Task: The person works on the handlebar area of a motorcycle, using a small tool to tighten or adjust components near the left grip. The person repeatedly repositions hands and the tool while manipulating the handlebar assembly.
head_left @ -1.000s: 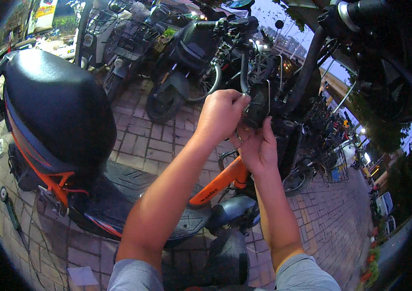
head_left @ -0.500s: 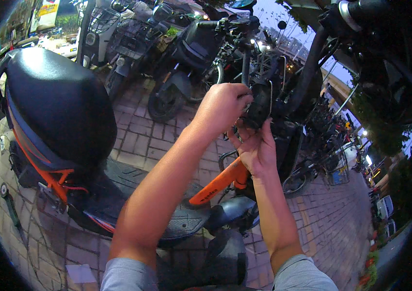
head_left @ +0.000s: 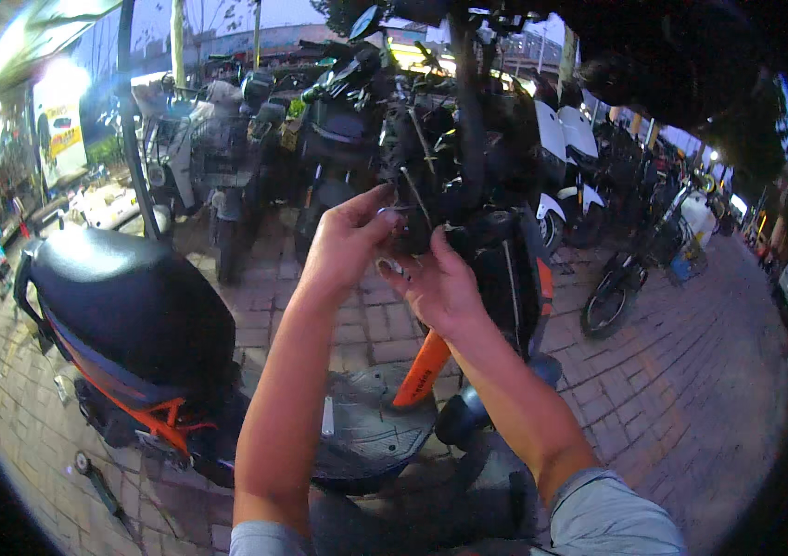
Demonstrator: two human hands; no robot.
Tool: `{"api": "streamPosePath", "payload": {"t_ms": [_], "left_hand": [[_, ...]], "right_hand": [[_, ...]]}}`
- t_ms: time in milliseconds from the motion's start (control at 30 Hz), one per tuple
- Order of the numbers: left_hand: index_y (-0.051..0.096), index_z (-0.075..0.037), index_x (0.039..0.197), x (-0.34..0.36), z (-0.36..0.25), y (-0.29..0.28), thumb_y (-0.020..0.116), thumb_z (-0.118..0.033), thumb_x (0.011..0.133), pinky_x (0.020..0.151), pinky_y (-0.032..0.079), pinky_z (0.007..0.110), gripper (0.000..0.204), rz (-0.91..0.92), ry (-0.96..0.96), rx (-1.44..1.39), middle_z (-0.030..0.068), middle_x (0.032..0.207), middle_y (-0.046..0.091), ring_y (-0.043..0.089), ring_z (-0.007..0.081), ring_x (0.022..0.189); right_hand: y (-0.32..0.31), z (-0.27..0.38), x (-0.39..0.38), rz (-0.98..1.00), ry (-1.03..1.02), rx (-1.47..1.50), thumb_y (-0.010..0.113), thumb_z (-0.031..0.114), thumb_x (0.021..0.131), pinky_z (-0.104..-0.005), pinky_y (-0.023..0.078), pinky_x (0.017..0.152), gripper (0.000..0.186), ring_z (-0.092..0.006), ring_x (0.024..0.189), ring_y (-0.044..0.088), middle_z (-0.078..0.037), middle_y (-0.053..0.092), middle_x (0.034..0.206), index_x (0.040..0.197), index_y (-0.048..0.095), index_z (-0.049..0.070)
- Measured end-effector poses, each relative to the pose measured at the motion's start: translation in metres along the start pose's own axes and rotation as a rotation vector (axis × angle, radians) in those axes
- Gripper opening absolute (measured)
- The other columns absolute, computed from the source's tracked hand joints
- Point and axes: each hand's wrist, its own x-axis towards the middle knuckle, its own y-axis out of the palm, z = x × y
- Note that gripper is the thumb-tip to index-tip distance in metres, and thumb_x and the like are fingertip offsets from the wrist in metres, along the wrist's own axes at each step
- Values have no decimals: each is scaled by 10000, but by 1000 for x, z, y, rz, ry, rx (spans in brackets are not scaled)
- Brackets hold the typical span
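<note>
Both bare hands are raised in front of an orange-and-black electric scooter, working at a dark part [head_left: 414, 232] near its steering column. My left hand [head_left: 343, 243] is closed in a pinch at the part's left side; what lies between thumb and fingertips is too small and dim to name. From below, my right hand [head_left: 445, 289] grips the part, thumb on its right side and fingers curled under its left. A thin pale rod or cable [head_left: 416, 195] slants upward just above. Beneath the hands are the scooter's orange frame tube [head_left: 423, 371] and dark footboard [head_left: 371, 422].
The scooter's black seat [head_left: 130, 310] stands at the left. A dark-handled tool with a round head [head_left: 102, 486] lies on the paving [head_left: 681, 398] at lower left. Several parked scooters and bikes line the back, one with a black front wheel [head_left: 612, 301] at right.
The view has swung upward, showing more of the background. Both hands sit further left in the picture, still together at the dark part, which appears turned.
</note>
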Motion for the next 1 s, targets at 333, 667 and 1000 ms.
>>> {"api": "streamPosePath", "payload": {"t_ms": [333, 667, 1000], "left_hand": [[683, 2, 1041, 0, -7, -4, 644, -98, 865, 632, 497, 290, 205, -100, 292, 1090, 119, 790, 694, 634, 124, 676], [649, 16, 1101, -1, -6, 12, 607, -83, 902, 676, 489, 263, 226, -227, 297, 432, 103, 853, 689, 615, 97, 754], [630, 41, 1153, -10, -13, 15, 578, -129, 936, 768, 487, 241, 280, -199, 130, 536, 65, 975, 683, 601, 92, 859]], "right_hand": [[2, -7, 0, -69, -4, 96, 611, 326, 927, -456, 478, 793, 270, -224, 979, 601, -47, 634, 1053, 1102, 564, 126], [3, -8, 2, -32, -13, 149, 577, 317, 945, -446, 494, 830, 257, -201, 951, 622, -39, 641, 1055, 1111, 576, 121], [1, -8, 1, -43, -10, 162, 619, 293, 922, -450, 502, 819, 248, -221, 952, 628, -51, 648, 1045, 1092, 570, 120]]}}
